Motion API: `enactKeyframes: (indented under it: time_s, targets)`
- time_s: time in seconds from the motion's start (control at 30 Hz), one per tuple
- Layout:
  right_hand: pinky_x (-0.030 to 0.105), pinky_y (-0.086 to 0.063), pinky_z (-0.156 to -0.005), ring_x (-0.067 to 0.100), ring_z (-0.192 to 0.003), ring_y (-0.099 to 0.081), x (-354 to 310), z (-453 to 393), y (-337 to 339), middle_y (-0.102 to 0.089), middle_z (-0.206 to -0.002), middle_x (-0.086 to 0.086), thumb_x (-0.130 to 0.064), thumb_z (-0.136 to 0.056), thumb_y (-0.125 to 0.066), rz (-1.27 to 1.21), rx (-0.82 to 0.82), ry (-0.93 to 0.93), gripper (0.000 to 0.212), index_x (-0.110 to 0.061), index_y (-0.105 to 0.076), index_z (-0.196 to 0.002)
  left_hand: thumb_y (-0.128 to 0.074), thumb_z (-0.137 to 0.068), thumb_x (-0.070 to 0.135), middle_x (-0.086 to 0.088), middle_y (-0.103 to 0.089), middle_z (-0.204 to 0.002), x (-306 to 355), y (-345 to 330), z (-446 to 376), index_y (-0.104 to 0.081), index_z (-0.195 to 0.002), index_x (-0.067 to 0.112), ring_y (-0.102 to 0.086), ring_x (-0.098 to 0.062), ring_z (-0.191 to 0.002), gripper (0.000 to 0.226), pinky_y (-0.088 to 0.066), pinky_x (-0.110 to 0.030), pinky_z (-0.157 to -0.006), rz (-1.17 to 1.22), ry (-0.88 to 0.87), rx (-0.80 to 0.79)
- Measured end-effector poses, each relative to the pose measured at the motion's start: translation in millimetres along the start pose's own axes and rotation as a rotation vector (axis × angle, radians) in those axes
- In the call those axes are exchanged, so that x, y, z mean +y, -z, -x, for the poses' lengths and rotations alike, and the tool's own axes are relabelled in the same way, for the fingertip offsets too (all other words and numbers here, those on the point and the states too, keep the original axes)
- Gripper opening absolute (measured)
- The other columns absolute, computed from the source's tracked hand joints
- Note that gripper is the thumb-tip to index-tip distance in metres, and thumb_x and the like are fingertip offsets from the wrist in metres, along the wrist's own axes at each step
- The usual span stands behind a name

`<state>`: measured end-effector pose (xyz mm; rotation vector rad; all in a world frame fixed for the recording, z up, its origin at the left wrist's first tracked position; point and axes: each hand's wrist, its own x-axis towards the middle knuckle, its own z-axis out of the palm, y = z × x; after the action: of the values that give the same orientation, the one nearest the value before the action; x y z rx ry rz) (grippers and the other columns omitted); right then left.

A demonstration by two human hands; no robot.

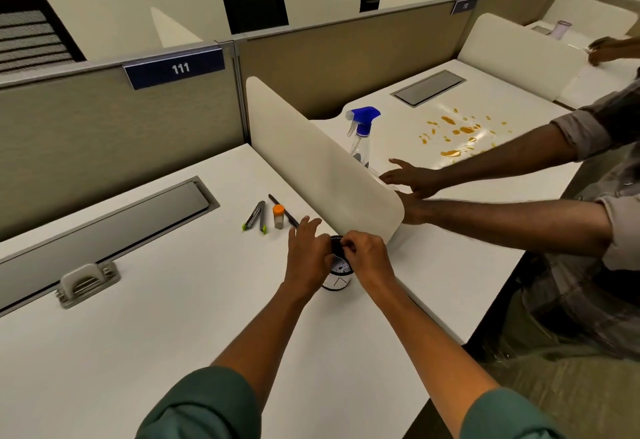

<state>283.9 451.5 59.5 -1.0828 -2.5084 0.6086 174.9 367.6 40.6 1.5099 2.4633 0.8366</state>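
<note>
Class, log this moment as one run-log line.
left hand: rests against printed cup | right hand: pinches cup rim | nearby: two pens, orange-capped vial | surface: white desk

The one sign I read clearly is the white number 111 on the dark blue plate (175, 68), fixed at the top edge of the grey partition (104, 119) across my desk. A second plate (465, 6), further right on the same partition line, carries white digits too blurred to be sure of; they may be 112. The white cup (337, 281) in front of me bears a black dial-like print and a zigzag line, with no letters I can make out.
</note>
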Motion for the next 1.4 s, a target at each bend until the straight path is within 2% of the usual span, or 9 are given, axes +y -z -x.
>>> enactKeyframes:
  time_s: [0.1, 0.2, 0.37, 0.5, 0.6, 0.73, 0.87, 1.17, 1.4]
  targets:
    - [0.028, -0.053, -0.075, 0.025, -0.086, -0.064, -1, 3, 0, -0.066, -0.095, 0.014, -0.005, -0.085, -0.069, 0.021, 0.02, 0.026, 0.004, -0.003, -0.07, -0.089, -0.067, -0.083, 0.026, -0.017, -0.047, -0.142, -2, 4, 3, -0.063, -0.1, 0.004, -0.028, -0.033, -0.141, 0.028, -0.027, -0.046, -0.11, -0.048, -0.021, -0.005]
    - [0.026, -0.053, -0.08, 0.024, -0.092, -0.066, -3, 4, -1, -0.067, -0.103, 0.014, -0.009, -0.09, -0.065, 0.034, -0.012, 0.006, 0.012, -0.004, -0.071, -0.098, -0.058, -0.091, 0.021, -0.017, -0.031, -0.154, -4, 7, 8, -0.059, -0.116, 0.01, -0.013, -0.034, -0.148, 0.028, -0.017, -0.049, -0.117, 0.01, -0.047, -0.029]
    - [0.028, -0.053, -0.084, 0.023, -0.101, -0.063, -12, 15, 0, -0.065, -0.113, 0.011, -0.017, -0.092, -0.064, -0.008, 0.075, 0.047, 0.022, -0.007, -0.067, -0.111, -0.051, -0.097, 0.031, -0.01, -0.009, -0.163, -13, 18, 23, -0.028, -0.15, 0.02, 0.002, -0.027, -0.151, 0.059, -0.008, -0.051, -0.121, -0.019, -0.058, -0.084]
    - [0.035, -0.049, -0.096, 0.024, -0.121, -0.052, -29, 28, -3, -0.056, -0.133, 0.009, -0.037, -0.089, -0.066, 0.002, 0.066, 0.119, 0.048, -0.016, -0.055, -0.131, -0.043, -0.098, 0.048, -0.006, 0.004, -0.164, -29, 34, 43, -0.008, -0.155, 0.024, 0.008, -0.024, -0.151, 0.071, -0.006, -0.051, -0.12, -0.125, -0.039, -0.059]
    - [0.044, -0.034, -0.111, 0.025, -0.14, -0.034, -45, 39, -9, -0.037, -0.152, 0.007, -0.055, -0.088, -0.056, 0.101, 0.024, 0.186, 0.069, -0.024, -0.037, -0.146, -0.033, -0.097, 0.058, -0.004, 0.013, -0.163, -44, 48, 60, 0.001, -0.155, 0.027, 0.013, -0.024, -0.15, 0.074, -0.003, -0.051, -0.12, -0.209, 0.005, -0.049]
    - [0.052, -0.018, -0.117, 0.026, -0.149, -0.012, -68, 57, -19, -0.012, -0.162, 0.005, -0.068, -0.089, -0.036, 0.234, -0.005, 0.221, 0.077, -0.03, -0.015, -0.153, -0.024, -0.093, 0.068, -0.005, 0.013, -0.163, -68, 70, 91, 0.004, -0.154, 0.03, 0.015, -0.025, -0.15, 0.078, -0.002, -0.054, -0.12, -0.291, 0.095, -0.042]
    - [0.054, -0.011, -0.119, 0.026, -0.15, -0.004, -92, 77, -36, -0.004, -0.163, 0.004, -0.068, -0.09, -0.032, 0.22, -0.03, 0.242, 0.078, -0.028, -0.012, -0.154, -0.022, -0.092, 0.069, -0.003, 0.019, -0.162, -95, 90, 135, 0.006, -0.154, 0.032, 0.019, -0.025, -0.149, 0.077, 0.002, -0.054, -0.12, -0.306, 0.186, -0.041]
    - [0.047, -0.005, -0.12, 0.021, -0.15, 0.001, -160, 139, -99, 0.004, -0.163, 0.0, -0.064, -0.093, -0.032, 0.091, -0.229, 0.317, 0.075, -0.03, -0.002, -0.154, -0.025, -0.094, 0.066, -0.004, 0.02, -0.162, -162, 131, 254, 0.006, -0.154, 0.03, 0.02, -0.025, -0.148, 0.077, 0.001, -0.055, -0.12, -0.307, 0.374, -0.033]
    - [0.042, -0.005, -0.12, 0.018, -0.15, -0.006, -219, 195, -149, -0.003, -0.163, -0.001, -0.058, -0.095, -0.038, 0.002, -0.353, 0.41, 0.073, -0.028, -0.008, -0.154, -0.025, -0.093, 0.066, -0.004, 0.019, -0.162, -207, 152, 331, 0.004, -0.154, 0.03, 0.019, -0.025, -0.149, 0.077, 0.001, -0.055, -0.12, -0.303, 0.507, -0.01]
